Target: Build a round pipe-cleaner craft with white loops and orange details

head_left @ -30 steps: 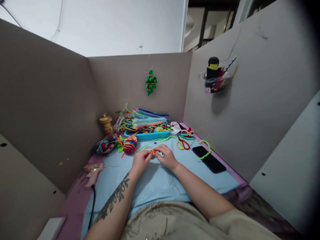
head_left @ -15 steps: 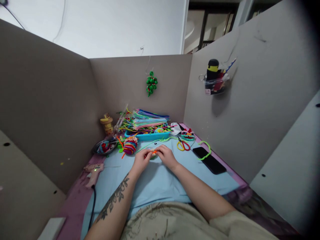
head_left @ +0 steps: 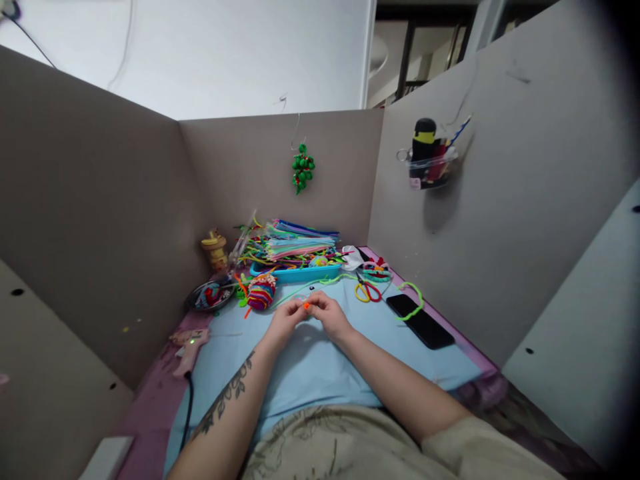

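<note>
1. The left hand and the right hand are meeting at the centre of the frame, fingertips closed together and pinching one small orange piece, which is sitting just above the blue cloth.
2. The blue cloth is covering the worktop; a pink margin is showing along the lower left and along the right edge.
3. Three grey partition panels are enclosing the worktop on the left, the far side and the right, leaving the near side open toward the person.
4. Open cloth is lying around both forearms, widest in the lower middle of the frame; clutter is crowding only the far end.
5. One black phone is lying right of centre, with one green pipe cleaner looping across its far end.
6. One pair of scissors with yellow and red handles is resting between the phone and the hands.
7. One blue tray is holding a stack of pipe cleaners, too many to count.
8. One striped wound ball is sitting just left of the hands, near one dark dish.
9. One glue gun is lying at the left edge, its black cord trailing toward the lower frame.
10. One green ornament is hanging on the far panel; one clear holder is hanging on the right panel.
</note>
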`<state>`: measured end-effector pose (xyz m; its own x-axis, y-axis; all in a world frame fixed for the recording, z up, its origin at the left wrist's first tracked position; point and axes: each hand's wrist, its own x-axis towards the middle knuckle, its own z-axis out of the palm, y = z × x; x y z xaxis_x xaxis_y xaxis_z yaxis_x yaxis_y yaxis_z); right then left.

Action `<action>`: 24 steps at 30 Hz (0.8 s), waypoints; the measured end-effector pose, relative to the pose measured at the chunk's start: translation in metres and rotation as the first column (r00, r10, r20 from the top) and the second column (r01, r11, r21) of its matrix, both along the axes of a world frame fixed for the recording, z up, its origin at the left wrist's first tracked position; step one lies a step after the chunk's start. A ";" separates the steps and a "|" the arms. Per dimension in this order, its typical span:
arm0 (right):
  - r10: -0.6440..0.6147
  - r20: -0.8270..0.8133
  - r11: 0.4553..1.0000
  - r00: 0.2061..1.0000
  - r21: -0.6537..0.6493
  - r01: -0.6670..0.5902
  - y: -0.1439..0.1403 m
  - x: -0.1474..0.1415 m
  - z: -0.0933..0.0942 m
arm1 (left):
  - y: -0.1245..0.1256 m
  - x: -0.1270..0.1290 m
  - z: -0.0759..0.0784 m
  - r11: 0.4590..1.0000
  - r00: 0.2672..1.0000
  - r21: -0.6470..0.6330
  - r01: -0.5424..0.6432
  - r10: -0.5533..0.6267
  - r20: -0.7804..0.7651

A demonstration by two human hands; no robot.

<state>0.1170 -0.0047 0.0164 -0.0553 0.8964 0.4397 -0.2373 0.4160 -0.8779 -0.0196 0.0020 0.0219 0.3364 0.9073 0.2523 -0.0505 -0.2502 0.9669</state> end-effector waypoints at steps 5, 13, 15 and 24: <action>-0.020 0.086 0.996 0.996 0.085 0.013 0.003 0.003 -0.004 | -0.003 0.000 0.002 0.991 0.996 -0.093 0.094 -0.093 0.019; 0.074 0.062 0.997 0.995 -0.023 -0.073 0.000 0.007 0.000 | -0.004 0.000 0.000 0.954 0.990 -0.289 0.081 -0.042 0.138; 0.102 0.012 0.992 0.995 -0.073 -0.101 -0.002 0.007 0.003 | -0.003 -0.001 0.002 0.967 0.987 -0.254 -0.019 0.059 0.150; 0.190 0.008 0.980 0.982 -0.069 -0.189 -0.005 0.010 0.006 | -0.004 -0.007 0.011 0.990 0.998 0.131 -0.053 0.055 -0.016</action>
<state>0.1267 -0.0099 0.0225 -0.2327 0.8969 0.3760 -0.2927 0.3041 -0.9065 -0.0269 -0.0024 0.0328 0.2939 0.8839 0.3638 -0.0144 -0.3764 0.9263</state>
